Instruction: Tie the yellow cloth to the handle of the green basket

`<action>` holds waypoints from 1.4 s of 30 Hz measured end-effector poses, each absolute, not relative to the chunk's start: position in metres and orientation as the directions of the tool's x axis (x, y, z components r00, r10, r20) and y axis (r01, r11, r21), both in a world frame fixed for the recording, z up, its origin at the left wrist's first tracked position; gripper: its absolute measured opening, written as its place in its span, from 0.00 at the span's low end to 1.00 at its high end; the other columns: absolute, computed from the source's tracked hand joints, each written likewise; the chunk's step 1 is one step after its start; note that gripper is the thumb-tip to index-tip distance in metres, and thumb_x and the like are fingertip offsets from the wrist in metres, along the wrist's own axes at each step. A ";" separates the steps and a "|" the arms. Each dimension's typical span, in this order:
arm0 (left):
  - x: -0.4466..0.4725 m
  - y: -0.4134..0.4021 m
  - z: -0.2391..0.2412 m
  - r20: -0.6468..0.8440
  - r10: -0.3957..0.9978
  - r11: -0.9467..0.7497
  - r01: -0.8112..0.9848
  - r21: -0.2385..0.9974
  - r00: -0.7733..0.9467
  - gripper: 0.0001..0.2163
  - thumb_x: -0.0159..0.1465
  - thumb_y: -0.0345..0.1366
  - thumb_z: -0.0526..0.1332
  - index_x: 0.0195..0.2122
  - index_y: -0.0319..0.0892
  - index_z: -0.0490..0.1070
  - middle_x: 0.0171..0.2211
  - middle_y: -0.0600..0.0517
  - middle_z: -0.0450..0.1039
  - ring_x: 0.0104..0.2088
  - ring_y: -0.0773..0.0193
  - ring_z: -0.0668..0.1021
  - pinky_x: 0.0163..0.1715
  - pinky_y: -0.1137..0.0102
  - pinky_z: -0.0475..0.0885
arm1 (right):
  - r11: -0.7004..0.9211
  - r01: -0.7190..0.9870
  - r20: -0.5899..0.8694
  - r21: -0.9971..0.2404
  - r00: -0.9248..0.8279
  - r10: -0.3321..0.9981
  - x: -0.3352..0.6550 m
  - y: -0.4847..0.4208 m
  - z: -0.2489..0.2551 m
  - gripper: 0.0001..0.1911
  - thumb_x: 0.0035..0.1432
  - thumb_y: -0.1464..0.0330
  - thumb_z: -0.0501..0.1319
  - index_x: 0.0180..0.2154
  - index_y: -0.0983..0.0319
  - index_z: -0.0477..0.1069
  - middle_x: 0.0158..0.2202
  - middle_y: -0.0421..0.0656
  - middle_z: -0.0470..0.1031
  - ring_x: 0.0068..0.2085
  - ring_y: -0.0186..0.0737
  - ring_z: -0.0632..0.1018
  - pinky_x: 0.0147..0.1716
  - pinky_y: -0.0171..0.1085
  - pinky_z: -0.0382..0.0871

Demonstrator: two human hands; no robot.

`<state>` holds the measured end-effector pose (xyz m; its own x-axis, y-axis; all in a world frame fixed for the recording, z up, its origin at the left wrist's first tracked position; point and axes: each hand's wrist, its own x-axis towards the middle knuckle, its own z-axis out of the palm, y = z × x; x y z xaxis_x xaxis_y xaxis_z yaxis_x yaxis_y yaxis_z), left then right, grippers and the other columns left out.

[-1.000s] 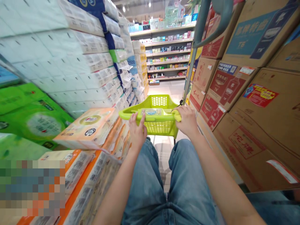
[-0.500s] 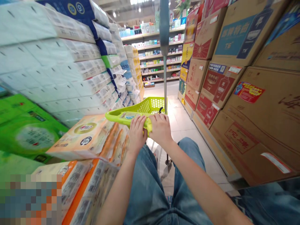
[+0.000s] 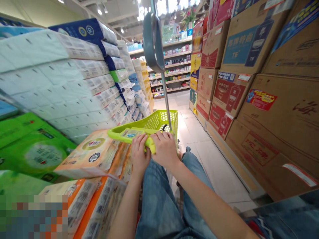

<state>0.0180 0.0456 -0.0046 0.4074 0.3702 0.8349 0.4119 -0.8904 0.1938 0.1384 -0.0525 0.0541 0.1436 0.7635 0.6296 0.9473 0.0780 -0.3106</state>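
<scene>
A lime-green shopping cart (image 3: 159,121) stands just ahead of my knees in a store aisle. My left hand (image 3: 138,156) wraps over its green handle bar (image 3: 124,134), fingers curled on it. My right hand (image 3: 164,149) grips the same bar right beside the left, knuckles up. A grey pole with a hook-shaped top (image 3: 156,49) rises from the cart's right side. The basket looks empty as far as its mesh shows. My legs in blue jeans (image 3: 161,202) fill the lower middle.
Stacked packs of tissue paper (image 3: 74,83) and orange-wrapped packs (image 3: 94,152) crowd the left, touching the cart's side. Cardboard boxes (image 3: 251,93) are piled high on the right. A tiled floor (image 3: 196,139) runs between them toward product shelves (image 3: 174,66) at the far end.
The cart has swung left against the tissue stacks and the view has turned right. My right hand slid along the bar until it sits against my left.
</scene>
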 end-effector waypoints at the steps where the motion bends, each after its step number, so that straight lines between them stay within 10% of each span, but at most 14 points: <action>1: 0.019 0.042 -0.005 0.835 0.376 -0.886 0.421 0.196 0.401 0.21 0.64 0.29 0.53 0.59 0.42 0.65 0.58 0.41 0.70 0.63 0.53 0.67 0.65 0.49 0.56 | 0.077 0.946 0.630 -0.314 0.147 0.762 0.139 -0.055 0.054 0.18 0.56 0.64 0.61 0.48 0.62 0.70 0.45 0.48 0.74 0.47 0.49 0.68 0.52 0.46 0.59; 30: 0.063 -0.017 -0.019 0.879 0.310 -0.842 0.534 0.077 0.363 0.22 0.64 0.31 0.55 0.61 0.38 0.64 0.56 0.39 0.72 0.62 0.50 0.68 0.64 0.53 0.55 | 0.124 0.918 0.715 -0.376 0.202 0.669 0.183 -0.106 0.035 0.20 0.49 0.70 0.61 0.47 0.59 0.71 0.41 0.45 0.74 0.44 0.49 0.70 0.51 0.47 0.62; 38: 0.060 -0.037 -0.010 0.815 0.351 -0.865 0.493 0.093 0.461 0.25 0.65 0.27 0.54 0.64 0.36 0.58 0.60 0.39 0.68 0.64 0.50 0.66 0.64 0.53 0.57 | 0.178 0.964 0.871 -0.199 0.090 0.484 0.205 -0.133 -0.014 0.30 0.60 0.76 0.53 0.63 0.56 0.60 0.59 0.47 0.72 0.63 0.46 0.67 0.65 0.52 0.53; 42: 0.054 -0.038 -0.003 0.776 0.376 -0.864 0.495 0.096 0.506 0.24 0.65 0.26 0.54 0.63 0.36 0.60 0.62 0.39 0.66 0.65 0.51 0.64 0.65 0.52 0.56 | 0.151 0.916 0.846 -0.372 0.268 0.461 0.226 -0.138 -0.035 0.34 0.59 0.78 0.50 0.66 0.55 0.58 0.62 0.47 0.69 0.65 0.46 0.66 0.67 0.57 0.52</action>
